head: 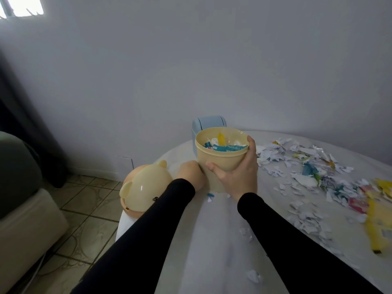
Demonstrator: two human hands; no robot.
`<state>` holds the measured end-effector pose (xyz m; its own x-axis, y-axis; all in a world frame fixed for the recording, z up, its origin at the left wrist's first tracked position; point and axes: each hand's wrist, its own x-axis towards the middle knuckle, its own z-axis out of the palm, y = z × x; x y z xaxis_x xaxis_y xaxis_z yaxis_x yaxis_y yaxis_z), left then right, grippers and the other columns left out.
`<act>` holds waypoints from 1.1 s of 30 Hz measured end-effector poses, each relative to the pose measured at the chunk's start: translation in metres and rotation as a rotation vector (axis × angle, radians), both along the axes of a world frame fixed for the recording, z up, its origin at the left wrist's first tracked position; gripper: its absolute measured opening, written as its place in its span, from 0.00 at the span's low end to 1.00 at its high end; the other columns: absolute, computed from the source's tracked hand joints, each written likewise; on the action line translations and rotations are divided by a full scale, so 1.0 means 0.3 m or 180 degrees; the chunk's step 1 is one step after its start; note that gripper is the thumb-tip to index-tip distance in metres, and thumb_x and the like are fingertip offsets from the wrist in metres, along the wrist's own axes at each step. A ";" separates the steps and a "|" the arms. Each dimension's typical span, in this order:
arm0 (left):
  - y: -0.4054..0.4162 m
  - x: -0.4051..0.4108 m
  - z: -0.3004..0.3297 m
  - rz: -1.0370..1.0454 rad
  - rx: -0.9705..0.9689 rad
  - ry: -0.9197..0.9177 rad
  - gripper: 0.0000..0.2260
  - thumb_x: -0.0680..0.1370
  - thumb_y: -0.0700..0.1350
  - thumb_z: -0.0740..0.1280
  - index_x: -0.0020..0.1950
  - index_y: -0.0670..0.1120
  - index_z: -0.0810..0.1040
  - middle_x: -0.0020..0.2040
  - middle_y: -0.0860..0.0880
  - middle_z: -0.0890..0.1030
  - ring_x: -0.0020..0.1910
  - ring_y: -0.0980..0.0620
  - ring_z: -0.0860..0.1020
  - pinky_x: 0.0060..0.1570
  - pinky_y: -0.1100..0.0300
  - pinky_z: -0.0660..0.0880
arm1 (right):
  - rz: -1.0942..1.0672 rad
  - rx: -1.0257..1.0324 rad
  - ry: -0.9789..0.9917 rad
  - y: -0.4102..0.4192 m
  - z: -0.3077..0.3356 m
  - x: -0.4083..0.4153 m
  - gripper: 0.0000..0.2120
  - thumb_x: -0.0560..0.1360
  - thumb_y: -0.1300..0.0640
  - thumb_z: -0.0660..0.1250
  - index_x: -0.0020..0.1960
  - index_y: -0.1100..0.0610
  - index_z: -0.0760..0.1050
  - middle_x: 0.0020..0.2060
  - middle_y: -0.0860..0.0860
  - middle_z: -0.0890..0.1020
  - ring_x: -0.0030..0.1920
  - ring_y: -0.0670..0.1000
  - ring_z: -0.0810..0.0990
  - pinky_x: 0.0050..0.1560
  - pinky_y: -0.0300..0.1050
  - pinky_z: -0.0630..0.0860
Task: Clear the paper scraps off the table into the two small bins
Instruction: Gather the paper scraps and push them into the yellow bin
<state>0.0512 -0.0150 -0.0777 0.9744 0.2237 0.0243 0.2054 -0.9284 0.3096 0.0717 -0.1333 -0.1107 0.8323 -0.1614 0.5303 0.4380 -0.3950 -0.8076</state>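
A cream round bin (220, 160) with its lid off stands near the table's left edge, holding blue, white and yellow paper scraps. My right hand (237, 172) is wrapped around its right side. My left hand (191, 175) is closed against its lower left side; whether it grips the bin I cannot tell. The bin's bear-shaped lid (144, 192) lies at the table's left edge. A light blue bin (206, 126) stands right behind the cream one. A large heap of torn paper scraps (318, 177) covers the table's right side.
The round table (212, 251) has a pale cloth and a few stray scraps near my arms. A yellow wrapper (379, 225) lies at the right edge. To the left are a tiled floor, a sofa (19, 198) and a dark curtain.
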 end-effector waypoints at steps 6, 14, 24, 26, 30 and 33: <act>0.030 -0.036 0.126 0.0485 -0.2430 -0.1595 0.16 0.76 0.37 0.59 0.63 0.43 0.76 0.60 0.46 0.79 0.59 0.48 0.75 0.54 0.61 0.70 | 0.0415 0.0200 0.0307 0.003 0.015 -0.027 0.57 0.53 0.39 0.80 0.73 0.42 0.51 0.69 0.43 0.67 0.68 0.47 0.68 0.65 0.44 0.70; 0.056 -0.085 0.165 0.0367 -0.1847 -0.1735 0.15 0.78 0.45 0.59 0.62 0.46 0.77 0.58 0.47 0.79 0.55 0.50 0.76 0.54 0.60 0.71 | 0.0657 -0.0089 0.0524 0.027 0.031 -0.041 0.59 0.51 0.33 0.77 0.72 0.39 0.46 0.71 0.43 0.66 0.69 0.48 0.68 0.67 0.52 0.70; 0.126 -0.106 0.140 0.0198 -0.1212 -0.1440 0.19 0.75 0.55 0.65 0.61 0.46 0.76 0.59 0.48 0.77 0.58 0.50 0.74 0.51 0.63 0.68 | 0.1732 -0.0688 0.1167 0.018 0.084 0.033 0.57 0.68 0.51 0.76 0.76 0.42 0.34 0.75 0.46 0.61 0.72 0.49 0.63 0.69 0.47 0.65; 0.117 -0.104 0.135 0.0163 -0.1045 -0.1528 0.19 0.77 0.54 0.64 0.64 0.47 0.74 0.67 0.48 0.72 0.65 0.50 0.69 0.59 0.61 0.66 | 0.1666 -0.0767 0.1112 -0.007 0.073 0.034 0.52 0.70 0.54 0.74 0.77 0.43 0.37 0.74 0.46 0.61 0.72 0.49 0.64 0.71 0.49 0.64; 0.040 -0.147 0.117 0.0075 -0.0221 -0.2521 0.15 0.75 0.50 0.60 0.57 0.47 0.78 0.59 0.46 0.75 0.59 0.44 0.71 0.60 0.50 0.69 | 0.0784 -0.1226 0.0939 -0.070 0.025 0.021 0.30 0.74 0.59 0.66 0.74 0.51 0.62 0.70 0.50 0.67 0.67 0.52 0.70 0.67 0.48 0.67; -0.043 -0.199 0.017 -0.0389 0.0043 -0.2740 0.12 0.70 0.47 0.58 0.44 0.44 0.79 0.45 0.44 0.78 0.45 0.42 0.76 0.44 0.51 0.75 | 0.0361 -0.1791 0.1090 -0.100 -0.015 0.003 0.17 0.75 0.57 0.63 0.63 0.49 0.75 0.62 0.50 0.74 0.62 0.53 0.74 0.63 0.48 0.70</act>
<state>-0.0083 -0.0278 -0.0725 0.6332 0.1130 0.7657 -0.1964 -0.9334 0.3002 0.0725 -0.1632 -0.1152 0.9641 0.1611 0.2109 0.2572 -0.7632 -0.5927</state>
